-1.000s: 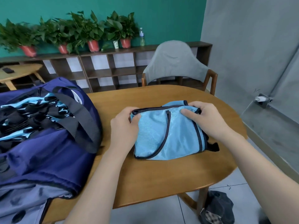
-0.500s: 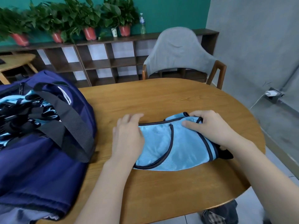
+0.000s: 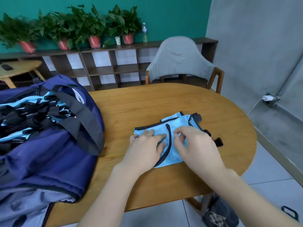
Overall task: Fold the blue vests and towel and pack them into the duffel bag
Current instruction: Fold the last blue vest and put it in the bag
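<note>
Vest (image 3: pixel 176 128), folded and light blue with dark trim, lies on the table (image 3: pixel 147 105) right of the open bag (image 3: pixel 49 161), where more blue fabric shows. Left hand (image 3: pixel 144 148) presses flat on it, fingers straight and spread. Right hand (image 3: pixel 195 145) rests beside, fingers bent; whether they pinch cloth is unclear.

Grey chair (image 3: pixel 178 58) sits behind the wooden tabletop (image 3: pixel 147 104); potted plants (image 3: pixel 91 28) and a bottle (image 3: pixel 144 34) line the shelf (image 3: pixel 105 63).
</note>
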Demonstrator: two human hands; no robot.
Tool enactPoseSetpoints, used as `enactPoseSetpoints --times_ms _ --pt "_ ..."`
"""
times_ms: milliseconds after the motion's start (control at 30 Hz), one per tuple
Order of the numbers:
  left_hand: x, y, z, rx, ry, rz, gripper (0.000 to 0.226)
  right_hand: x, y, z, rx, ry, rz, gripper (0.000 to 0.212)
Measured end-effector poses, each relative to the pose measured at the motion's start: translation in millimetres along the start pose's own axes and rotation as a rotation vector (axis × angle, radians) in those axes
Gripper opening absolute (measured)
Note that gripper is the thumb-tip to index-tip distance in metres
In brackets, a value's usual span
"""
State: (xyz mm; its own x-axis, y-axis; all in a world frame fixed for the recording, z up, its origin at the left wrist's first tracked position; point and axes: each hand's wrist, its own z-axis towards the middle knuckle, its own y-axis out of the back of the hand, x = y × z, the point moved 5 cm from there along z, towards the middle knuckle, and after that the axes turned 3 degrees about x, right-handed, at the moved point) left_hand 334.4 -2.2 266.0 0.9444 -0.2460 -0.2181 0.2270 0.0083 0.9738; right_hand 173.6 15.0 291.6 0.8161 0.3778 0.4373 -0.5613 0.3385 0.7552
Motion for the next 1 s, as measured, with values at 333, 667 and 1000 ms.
enactPoseSetpoints --times_ms 333,667,1000 --pt "-15.7 14.5 -50.3 -0.255 -0.185 0.245 0.054 -51.1 -20.5 5.6 0.423 -0.011 -0.024 0.044" --pt "11.9 0.0 -65.4 -0.188 -0.272 -0.208 0.034 -9.2 3.5 -28.5 0.425 0.268 0.281 0.035" --pt "14.1 1.0 -71.8 -0.150 -0.254 -0.208 0.048 -2.0 -2.0 -45.7 0.338 0.258 0.342 0.014"
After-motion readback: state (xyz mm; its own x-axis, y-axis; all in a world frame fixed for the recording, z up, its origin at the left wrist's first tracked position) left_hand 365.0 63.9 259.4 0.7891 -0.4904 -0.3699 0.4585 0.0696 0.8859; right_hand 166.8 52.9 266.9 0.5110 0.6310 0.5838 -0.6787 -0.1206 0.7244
